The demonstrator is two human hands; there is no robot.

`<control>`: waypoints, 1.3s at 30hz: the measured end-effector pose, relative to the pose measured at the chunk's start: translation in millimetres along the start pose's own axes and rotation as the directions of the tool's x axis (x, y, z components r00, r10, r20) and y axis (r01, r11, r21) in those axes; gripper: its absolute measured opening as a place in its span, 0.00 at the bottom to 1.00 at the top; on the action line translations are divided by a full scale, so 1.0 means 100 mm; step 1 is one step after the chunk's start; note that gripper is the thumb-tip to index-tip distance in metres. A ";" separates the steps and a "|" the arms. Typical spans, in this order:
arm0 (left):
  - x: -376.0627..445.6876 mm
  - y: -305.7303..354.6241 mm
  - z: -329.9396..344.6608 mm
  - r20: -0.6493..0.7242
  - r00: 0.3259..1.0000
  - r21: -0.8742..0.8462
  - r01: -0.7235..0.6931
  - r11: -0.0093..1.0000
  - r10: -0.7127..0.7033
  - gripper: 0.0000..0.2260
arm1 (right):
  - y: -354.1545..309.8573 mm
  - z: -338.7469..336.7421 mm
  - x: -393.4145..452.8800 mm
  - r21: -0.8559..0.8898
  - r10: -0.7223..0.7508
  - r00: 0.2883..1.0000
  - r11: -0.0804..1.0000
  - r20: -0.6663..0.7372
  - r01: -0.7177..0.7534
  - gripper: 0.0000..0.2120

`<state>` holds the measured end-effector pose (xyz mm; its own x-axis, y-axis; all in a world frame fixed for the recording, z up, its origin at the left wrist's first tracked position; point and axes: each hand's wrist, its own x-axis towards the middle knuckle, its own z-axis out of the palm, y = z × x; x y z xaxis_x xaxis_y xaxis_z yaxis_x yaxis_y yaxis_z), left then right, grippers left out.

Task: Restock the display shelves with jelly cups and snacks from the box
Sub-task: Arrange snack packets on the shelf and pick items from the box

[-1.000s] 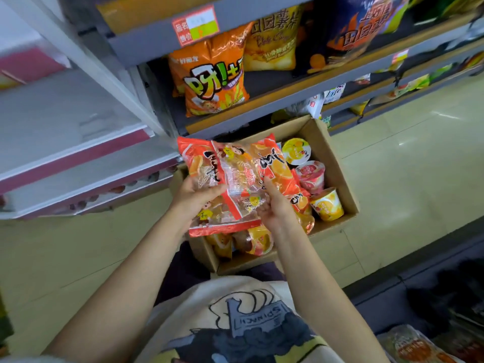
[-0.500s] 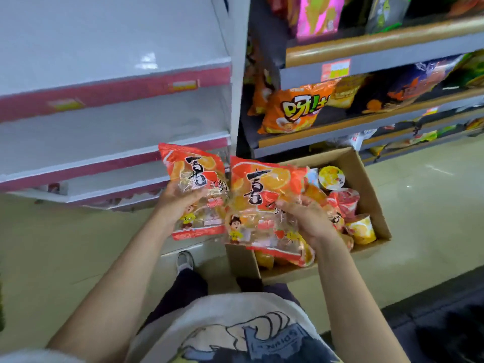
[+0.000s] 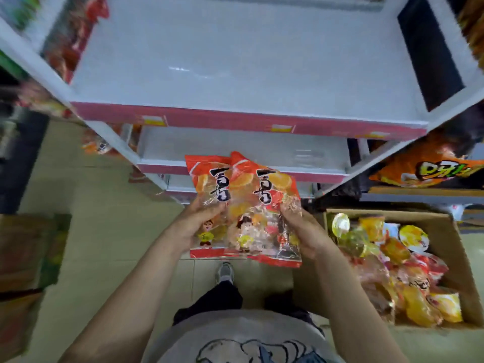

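Red-orange jelly bags held up before bare white shelves.

Left hand (image 3: 192, 226) grips one jelly bag (image 3: 209, 205), right hand (image 3: 305, 233) the overlapping second bag (image 3: 264, 218); bold black brush characters, unreadable. Shelves (image 3: 235, 61) hold nothing yet, cardboard box (image 3: 445, 231) at right is full of jelly cups (image 3: 413, 235), so restocking has barely begun.

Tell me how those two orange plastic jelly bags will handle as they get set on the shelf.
The two orange-and-clear plastic jelly bags look floppy: the film crinkles where the left hand and right hand grip them. The glossy film probably slides easily, so the overlapped pair may slip apart. Lumpy loose contents suggest they would slump rather than stand upright on the white shelf.
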<state>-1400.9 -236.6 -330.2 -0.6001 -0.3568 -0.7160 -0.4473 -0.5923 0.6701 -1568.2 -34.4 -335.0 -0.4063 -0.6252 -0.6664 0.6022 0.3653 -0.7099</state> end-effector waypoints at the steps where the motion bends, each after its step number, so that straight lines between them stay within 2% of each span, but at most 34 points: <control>1: -0.01 0.02 -0.04 0.016 1.000 -0.065 0.004 0.998 -0.002 0.29 | -0.05 0.12 0.01 -0.037 0.011 1.000 0.999 0.015 -0.011 0.32; 3: -0.01 0.07 -0.12 0.041 0.999 -0.081 -0.022 0.997 0.025 0.26 | -0.08 0.25 0.08 -0.081 0.027 0.997 0.996 0.069 -0.022 0.25; 4: 0.00 0.09 -0.16 0.038 0.999 -0.075 -0.017 0.997 0.020 0.28 | -0.09 0.30 0.12 -0.065 0.030 0.994 0.998 0.104 -0.023 0.22; 6: 0.03 0.16 -0.24 0.032 0.999 0.041 -0.001 0.999 -0.001 0.45 | -0.09 0.40 0.20 -0.036 0.037 0.990 0.999 0.136 -0.033 0.18; 7: 0.06 0.17 -0.29 0.053 0.998 0.124 -0.022 0.992 0.016 0.55 | -0.09 0.46 0.26 -0.052 0.041 0.989 0.998 0.139 -0.034 0.19; 8: 0.10 0.19 -0.32 0.074 0.997 0.162 -0.026 0.986 0.014 0.60 | -0.09 0.53 0.33 -0.074 0.041 0.989 0.997 0.143 -0.030 0.22; 12: 0.32 0.35 -0.37 0.060 0.998 0.200 0.017 0.980 -0.030 0.48 | -0.12 0.70 0.64 -0.107 -0.058 0.993 0.992 0.100 0.069 0.27; 15: 0.55 0.49 -0.45 -0.028 0.997 0.207 -0.071 0.976 0.079 0.40 | -0.26 0.80 0.93 -0.111 -0.172 0.985 0.979 0.026 0.173 0.32; 17: 0.68 0.56 -0.48 -0.120 0.972 0.191 -0.175 0.966 0.200 0.35 | -0.37 0.86 1.10 -0.145 -0.267 0.963 0.955 -0.042 0.258 0.32; 19: 0.79 0.58 -0.49 -0.245 0.911 0.224 -0.279 0.934 0.331 0.35 | -0.41 0.93 1.25 -0.235 -0.339 0.933 0.923 -0.120 0.305 0.34; 21: 0.83 0.55 -0.52 -0.309 0.839 0.322 -0.351 0.879 0.448 0.33 | -0.36 0.99 1.35 -0.392 -0.393 0.899 0.871 -0.192 0.297 0.37; 23: 0.85 0.43 -0.56 -0.279 0.808 0.425 -0.380 0.822 0.518 0.35 | -0.26 1.02 1.37 -0.509 -0.427 0.865 0.823 -0.263 0.251 0.42; 25: 0.84 0.29 -0.59 -0.239 0.798 0.508 -0.383 0.772 0.553 0.36 | -0.17 1.03 1.29 -0.558 -0.490 0.819 0.786 -0.299 0.267 0.43; 27: 0.83 0.18 -0.59 -0.209 0.765 0.591 -0.398 0.702 0.610 0.33 | -0.06 1.06 1.18 -0.622 -0.561 0.786 0.719 -0.258 0.309 0.40; 31: 0.84 0.03 -0.56 -0.147 0.713 0.763 -0.359 0.537 0.686 0.29 | 0.22 1.07 1.14 -0.797 -0.644 0.761 0.497 -0.075 0.343 0.39; 34: 0.93 -0.08 -0.55 -0.094 0.744 0.902 -0.217 0.373 0.661 0.33 | 0.33 1.00 1.30 -0.910 -0.664 0.748 0.317 -0.012 0.266 0.42; 37: 1.13 -0.12 -0.61 -0.007 0.732 0.964 -0.177 0.200 0.681 0.32 | 0.28 0.94 1.50 -0.985 -0.653 0.756 0.107 0.034 0.137 0.42; 39: 1.29 -0.10 -0.67 0.021 0.727 0.981 -0.147 0.126 0.686 0.32 | 0.21 0.92 1.63 -0.995 -0.647 0.759 0.010 0.067 0.096 0.42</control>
<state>-1428.9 -325.2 -442.0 -0.7573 -0.6506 -0.0567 -0.6186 0.6868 0.3816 -1558.7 -191.8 -437.9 -0.6522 -0.7574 -0.0309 -0.7173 0.6299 -0.2979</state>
